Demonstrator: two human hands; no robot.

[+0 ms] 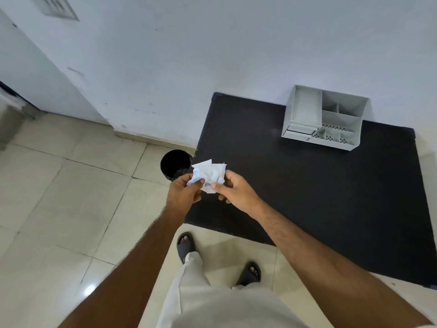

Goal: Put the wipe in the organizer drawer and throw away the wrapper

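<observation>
Both hands hold a small white crumpled packet over the left edge of the black table. My left hand pinches the part with blue print, the wrapper. My right hand pinches the plain white part, which looks like the wipe; where wrapper ends and wipe begins is hard to tell. The grey desk organizer stands at the table's far side against the wall, its small drawer at the lower left front pulled slightly out. A black bin stands on the floor just left of the table.
A white wall runs behind the table and the bin. Beige floor tiles spread to the left and front. My own legs and feet in dark sandals stand close to the table's near edge.
</observation>
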